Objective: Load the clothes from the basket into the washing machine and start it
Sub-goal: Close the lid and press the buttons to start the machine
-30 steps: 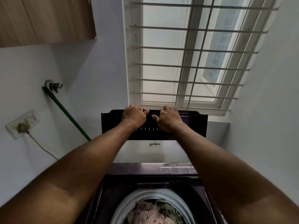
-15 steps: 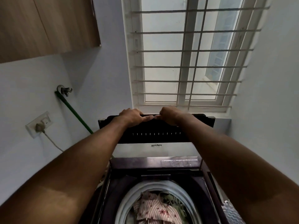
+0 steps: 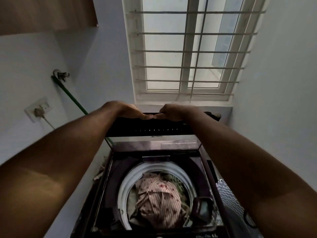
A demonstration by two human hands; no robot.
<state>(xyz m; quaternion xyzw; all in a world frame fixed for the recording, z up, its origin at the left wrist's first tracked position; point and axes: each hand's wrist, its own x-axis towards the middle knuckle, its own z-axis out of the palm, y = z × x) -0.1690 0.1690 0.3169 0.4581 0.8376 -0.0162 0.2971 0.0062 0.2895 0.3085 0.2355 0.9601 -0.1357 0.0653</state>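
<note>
Beneath a barred window [image 3: 188, 50] in a narrow laundry corner, a person stands over a top-loading washing machine [image 3: 154, 169] with both arms stretched forward. Left hand [image 3: 127, 109] and right hand [image 3: 176, 111] sit side by side on the upper edge of the raised lid [image 3: 149, 127], fingers curled over that edge and gripping it, thumbs nearly touching at the middle. Below them the drum [image 3: 130, 179] lies open and holds the clothes [image 3: 159, 201]: a pink striped garment on top, with what appears to be a greenish piece underneath, though the dim light makes that hard to confirm. No basket shows anywhere in this view, so whether more laundry waits cannot be told. Judging by the filled drum and the two-handed hold on the lid, loading looks finished or nearly so; closing the lid and starting the cycle remain to be done. On the left wall, a green hose [image 3: 72, 98] runs down from a tap [image 3: 60, 75], and a plug sits in a wall socket [image 3: 38, 109]. A wooden cabinet [image 3: 48, 12] hangs overhead.
</note>
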